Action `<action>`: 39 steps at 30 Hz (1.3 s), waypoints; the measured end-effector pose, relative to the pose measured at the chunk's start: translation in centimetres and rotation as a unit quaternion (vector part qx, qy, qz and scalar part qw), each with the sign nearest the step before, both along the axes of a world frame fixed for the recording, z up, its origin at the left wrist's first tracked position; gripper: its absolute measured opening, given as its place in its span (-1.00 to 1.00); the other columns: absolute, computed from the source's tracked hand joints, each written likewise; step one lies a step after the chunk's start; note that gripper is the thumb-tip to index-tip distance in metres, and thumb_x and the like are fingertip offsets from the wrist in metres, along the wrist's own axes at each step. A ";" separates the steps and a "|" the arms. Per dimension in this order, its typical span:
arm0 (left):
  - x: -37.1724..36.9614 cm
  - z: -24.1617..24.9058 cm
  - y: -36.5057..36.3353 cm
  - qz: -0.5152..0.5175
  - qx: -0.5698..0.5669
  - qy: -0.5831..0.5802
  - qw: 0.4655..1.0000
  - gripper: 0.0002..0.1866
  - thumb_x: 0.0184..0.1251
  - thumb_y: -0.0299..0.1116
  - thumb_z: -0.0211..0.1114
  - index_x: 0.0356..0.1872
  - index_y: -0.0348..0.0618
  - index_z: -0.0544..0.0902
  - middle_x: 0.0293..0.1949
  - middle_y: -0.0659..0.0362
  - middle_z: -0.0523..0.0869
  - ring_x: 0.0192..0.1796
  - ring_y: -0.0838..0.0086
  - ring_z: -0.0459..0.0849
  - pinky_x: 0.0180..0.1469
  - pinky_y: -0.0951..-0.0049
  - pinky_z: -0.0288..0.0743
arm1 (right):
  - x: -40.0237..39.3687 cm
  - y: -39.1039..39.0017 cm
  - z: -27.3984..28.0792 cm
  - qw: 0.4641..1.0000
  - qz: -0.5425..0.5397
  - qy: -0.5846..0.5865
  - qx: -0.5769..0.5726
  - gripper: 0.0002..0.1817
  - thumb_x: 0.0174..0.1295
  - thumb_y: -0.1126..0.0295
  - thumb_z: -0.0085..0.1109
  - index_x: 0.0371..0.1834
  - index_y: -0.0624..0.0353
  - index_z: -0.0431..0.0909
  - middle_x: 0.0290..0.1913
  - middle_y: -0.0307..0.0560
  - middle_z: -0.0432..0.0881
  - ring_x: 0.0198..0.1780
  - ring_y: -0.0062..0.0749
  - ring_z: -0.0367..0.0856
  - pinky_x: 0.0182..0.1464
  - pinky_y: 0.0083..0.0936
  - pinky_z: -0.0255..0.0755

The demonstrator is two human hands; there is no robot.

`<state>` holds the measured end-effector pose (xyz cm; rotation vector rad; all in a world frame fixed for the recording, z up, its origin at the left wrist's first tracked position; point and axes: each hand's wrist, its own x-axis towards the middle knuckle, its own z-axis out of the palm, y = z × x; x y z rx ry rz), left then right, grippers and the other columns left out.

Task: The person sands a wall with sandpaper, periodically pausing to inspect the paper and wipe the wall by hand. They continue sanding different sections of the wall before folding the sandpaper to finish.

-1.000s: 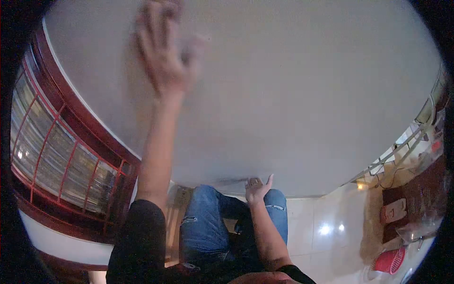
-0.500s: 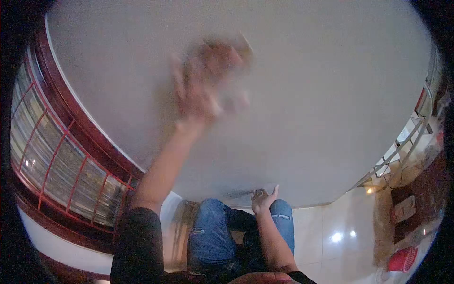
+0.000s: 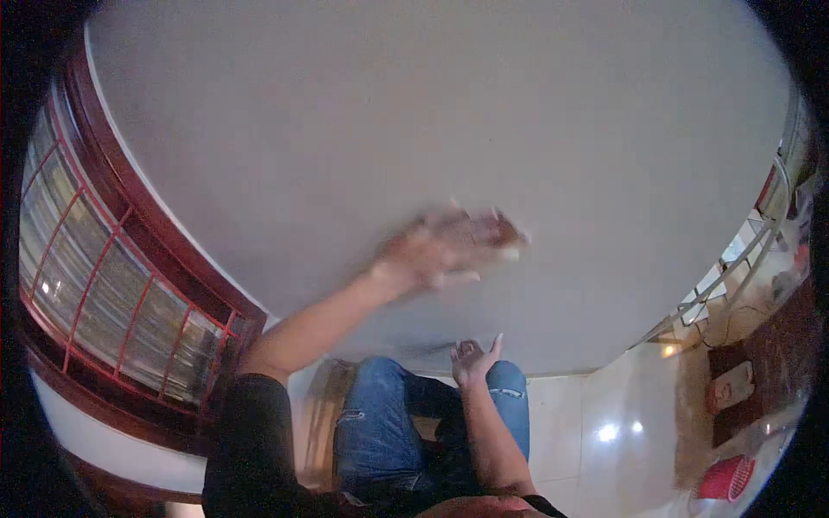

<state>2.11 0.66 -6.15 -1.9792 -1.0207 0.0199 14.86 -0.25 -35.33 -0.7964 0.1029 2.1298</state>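
Observation:
My left hand [image 3: 436, 246] is at the large pale grey wall [image 3: 587, 173], blurred by motion. Under and beyond its fingers shows a small reddish-brown piece [image 3: 505, 231] with a pale edge, pressed toward the wall; its kind is too smeared to name. Low in the view, my right hand [image 3: 473, 361] is by my right knee, near the foot of the wall. Its thumb points up, apart from the loosely bent fingers, and nothing shows in it.
A window [image 3: 129, 285] with red bars and a dark red frame borders the wall on the left. My jeans-clad legs [image 3: 376, 423] are close to the wall. To the right are shiny floor tiles [image 3: 561, 432], a red basket [image 3: 727, 477] and pale pipes or cables [image 3: 760, 246].
My left hand has swept down and to the right across the wall, with the reddish-brown piece moving along. My right hand keeps nearly the same place and pose; the view shifts slightly.

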 end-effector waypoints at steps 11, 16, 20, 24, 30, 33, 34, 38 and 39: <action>-0.7 7.1 -0.5 0.144 0.255 -0.260 0.920 -0.15 0.26 0.32 0.08 0.55 0.31 0.12 0.59 0.17 0.00 0.58 0.01 -0.04 0.46 -0.35 -0.29 | -0.1 -0.4 0.7 0.999 0.007 -0.019 0.044 0.15 0.00 -0.56 0.02 0.29 0.37 0.18 0.24 0.06 0.24 0.25 -0.13 0.21 0.39 -0.18 0.01; -0.2 -6.1 -1.7 0.037 -0.062 -0.114 0.991 -0.17 0.26 0.35 0.05 0.54 0.45 0.09 0.57 0.27 0.08 0.61 0.33 -0.05 0.51 -0.27 -0.40 | -0.3 -0.3 0.2 1.000 0.004 -0.015 -0.010 0.05 0.06 -0.53 0.00 0.30 0.24 0.26 0.02 -0.09 0.43 -0.09 -0.27 0.38 0.05 -0.28 0.23; -2.3 7.3 -1.7 0.112 0.210 -0.217 0.947 -0.17 0.26 0.31 0.10 0.53 0.30 0.17 0.55 0.20 0.15 0.58 0.11 0.02 0.52 -0.20 -0.24 | 0.1 -0.4 0.2 0.999 0.023 -0.007 0.023 0.35 0.01 -0.57 -0.03 0.56 0.36 -0.23 0.57 0.18 -0.12 0.56 0.01 -0.09 0.53 -0.12 -0.20; -5.7 18.7 -1.1 0.015 0.438 -0.259 0.860 -0.24 0.35 0.20 0.08 0.51 0.18 0.21 0.55 0.08 0.15 0.55 0.06 0.06 0.47 -0.25 -0.16 | -0.4 -0.9 -0.2 0.997 0.036 -0.043 0.061 0.37 0.03 -0.56 -0.04 0.56 0.38 -0.33 0.58 0.21 -0.16 0.56 0.03 -0.09 0.54 -0.12 -0.22; 0.6 3.5 -0.4 0.125 0.160 -0.271 0.941 -0.26 0.35 0.20 0.06 0.53 0.32 0.17 0.57 0.26 0.10 0.59 0.16 -0.01 0.50 -0.26 -0.24 | -0.1 -0.7 0.3 0.997 0.037 -0.023 0.065 0.38 0.03 -0.57 -0.05 0.56 0.37 -0.40 0.60 0.22 -0.27 0.61 0.03 -0.25 0.55 -0.12 -0.29; 1.6 -9.0 -1.1 0.078 -0.081 -0.154 0.982 -0.23 0.31 0.29 0.05 0.53 0.43 0.13 0.56 0.34 0.12 0.60 0.39 -0.03 0.52 -0.19 -0.28 | -0.1 -1.1 0.5 0.997 0.039 -0.019 0.069 0.40 0.01 -0.58 -0.04 0.56 0.36 -0.39 0.61 0.22 -0.29 0.62 0.02 -0.30 0.55 -0.13 -0.31; 1.4 -8.6 -0.9 0.073 -0.078 -0.155 0.982 -0.23 0.31 0.29 0.05 0.53 0.43 0.13 0.56 0.34 0.12 0.60 0.39 -0.03 0.52 -0.19 -0.28 | 0.0 -0.7 0.4 0.996 0.038 -0.018 0.074 0.40 0.00 -0.58 -0.03 0.56 0.36 -0.39 0.61 0.22 -0.29 0.62 0.02 -0.31 0.55 -0.13 -0.32; -2.1 2.5 -0.9 0.134 0.188 -0.206 0.951 -0.08 0.19 0.45 0.02 0.56 0.44 0.01 0.60 0.31 -0.05 0.61 0.22 -0.07 0.52 -0.23 -0.32 | 0.3 -0.3 0.0 0.998 0.045 -0.014 0.051 0.42 -0.03 -0.58 0.01 0.57 0.34 -0.38 0.61 0.22 -0.28 0.62 0.02 -0.31 0.55 -0.14 -0.32; -2.0 7.7 -1.5 0.142 0.269 -0.233 0.924 -0.07 0.21 0.45 0.02 0.57 0.37 0.02 0.60 0.27 -0.04 0.60 0.13 -0.06 0.50 -0.28 -0.30 | 0.1 -0.4 0.4 0.998 0.041 -0.020 0.051 0.42 -0.03 -0.59 0.01 0.57 0.35 -0.35 0.60 0.21 -0.26 0.62 0.02 -0.29 0.55 -0.14 -0.31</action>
